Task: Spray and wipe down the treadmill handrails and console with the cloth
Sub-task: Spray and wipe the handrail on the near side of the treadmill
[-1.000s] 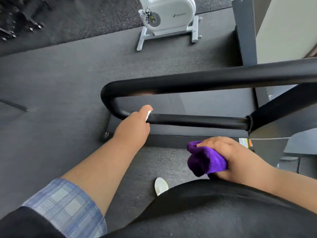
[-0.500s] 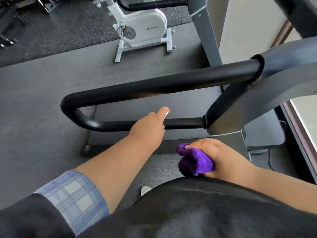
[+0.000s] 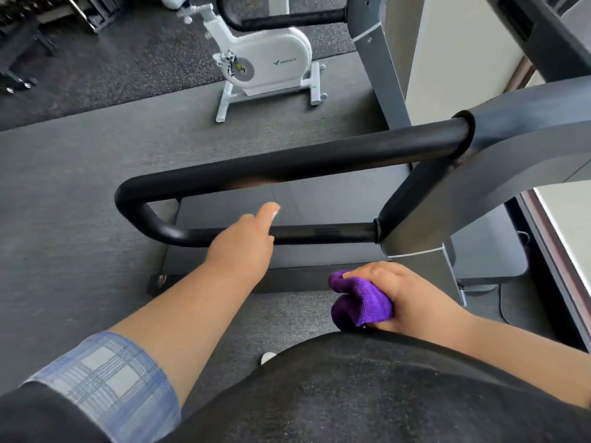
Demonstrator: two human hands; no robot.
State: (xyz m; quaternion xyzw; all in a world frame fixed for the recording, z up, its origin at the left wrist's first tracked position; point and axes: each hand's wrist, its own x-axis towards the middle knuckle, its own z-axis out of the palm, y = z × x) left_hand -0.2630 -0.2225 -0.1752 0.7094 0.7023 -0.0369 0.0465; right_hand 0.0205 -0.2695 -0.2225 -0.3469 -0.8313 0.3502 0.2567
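the left hand point(image 3: 243, 241) lies over the lower bar of the smooth matte black tubular looped handrail point(image 3: 287, 166); whether its fingers grasp anything i cannot tell. the right hand point(image 3: 396, 292) clenches a bunched, fuzzy purple microfibre cloth point(image 3: 359, 302) below the rail, near a glossy white exercise bike point(image 3: 271, 62).

My left hand point(image 3: 243, 241) sits over the handrail's point(image 3: 287, 161) lower bar; my right hand point(image 3: 406, 295), nearer me, holds the cloth point(image 3: 361, 302). An exercise bike point(image 3: 268, 62) stands beyond (well apart).
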